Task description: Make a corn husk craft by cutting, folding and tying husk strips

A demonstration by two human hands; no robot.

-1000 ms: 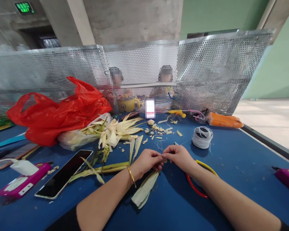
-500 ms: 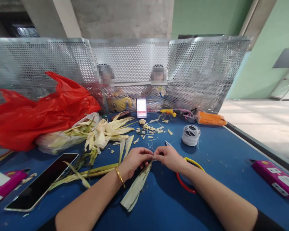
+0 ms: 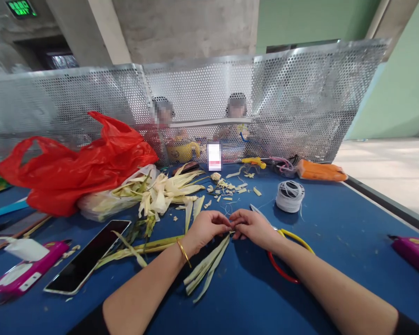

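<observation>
My left hand (image 3: 207,229), with a gold bangle on its wrist, is closed in a pinch at the top end of a small bunch of corn husk strips (image 3: 206,272). My right hand (image 3: 254,228) meets it there, its thumb and fingertips also closed on that end. The strips hang down towards me, their lower ends spread apart on the table. Fine detail between the fingertips is hidden. Beneath my right wrist and forearm lie scissors (image 3: 289,278) with red and yellow handles, blades pointing away. A spool of white string (image 3: 289,196) stands beyond the right hand.
Corn husks (image 3: 160,193) and a red plastic bag (image 3: 80,172) lie at left, near a phone (image 3: 87,258) and a magenta device (image 3: 31,274). Husk scraps (image 3: 226,187) are scattered ahead. A perforated metal screen (image 3: 202,88) closes the back; people sit behind it.
My view has turned slightly left, so things sit further right. The husk strips, earlier close together, now fan apart at their lower ends. Both hands stay at the top end, fingers slightly shifted.
</observation>
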